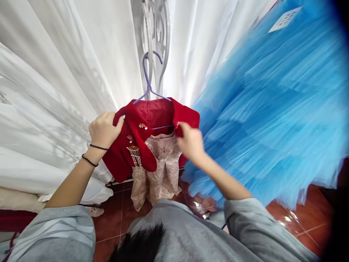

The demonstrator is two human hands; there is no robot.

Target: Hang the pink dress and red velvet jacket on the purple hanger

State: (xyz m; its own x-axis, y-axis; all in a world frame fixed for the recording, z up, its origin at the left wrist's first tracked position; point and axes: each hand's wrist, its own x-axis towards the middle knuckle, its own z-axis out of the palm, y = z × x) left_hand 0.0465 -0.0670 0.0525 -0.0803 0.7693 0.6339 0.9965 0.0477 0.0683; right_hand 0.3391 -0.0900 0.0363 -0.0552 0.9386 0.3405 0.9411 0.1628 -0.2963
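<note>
A red jacket (147, 154) with beaded ornaments on one front hangs from a purple hanger (148, 82). My left hand (105, 129) grips the jacket at its left shoulder, thumb on the front and the other fingers partly hidden. At the right front edge, my right hand (190, 142) is closed on the red cloth, slightly blurred. Between the parted fronts shows a pale pink patterned skirt or dress (163, 160), hanging below the hanger's bar. The hanger's hook is on a white scrolled metal stand (165, 43).
White draped gowns or curtains (68, 58) fill the left and back. A large blue tulle dress (272, 102) takes up the right, with a white tag (285, 19) near its top. Underfoot is a reddish-brown tiled floor (109, 227).
</note>
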